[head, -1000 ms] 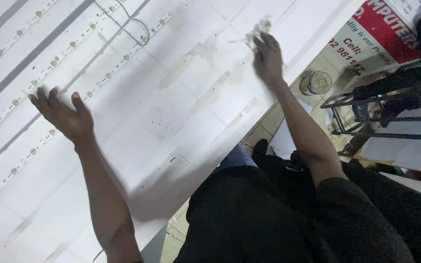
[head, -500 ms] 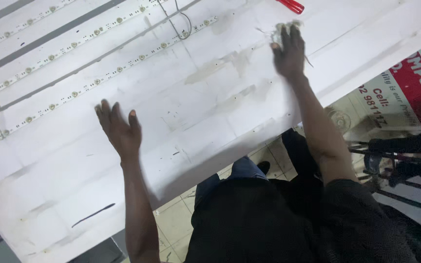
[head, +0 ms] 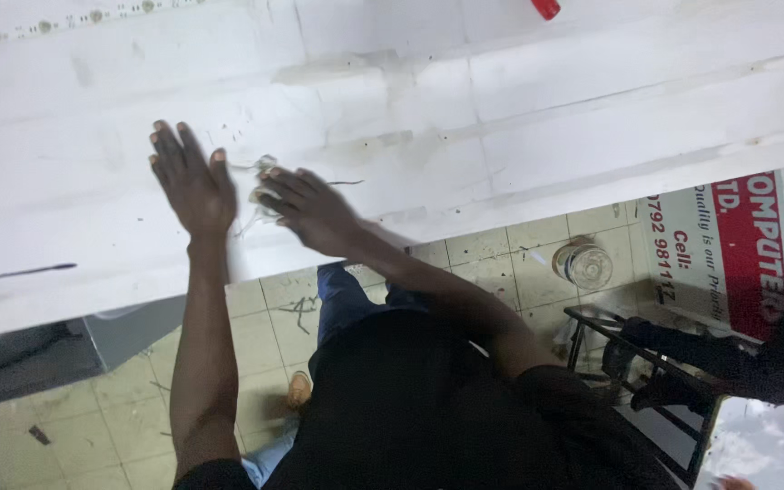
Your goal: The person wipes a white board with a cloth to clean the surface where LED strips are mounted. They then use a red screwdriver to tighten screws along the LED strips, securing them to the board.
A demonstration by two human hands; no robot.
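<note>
Head view: both hands, left hand and right hand, flat (fingers spread) on white panel.

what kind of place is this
Probably an electronics repair workshop: a big white backlight panel with a strip of small LEDs lies on the bench, a shop banner leans on the tiled floor, and both hands work on the panel.

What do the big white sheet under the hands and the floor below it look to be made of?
White sheet: probably thin matte plastic or coated paper, going by its creases, fold lines and scuffs; which one is unclear. Floor: glazed ceramic tiles, pale yellowish, with visible grout lines and a slight sheen. Both left hand and right hand rest flat on the sheet.
</note>
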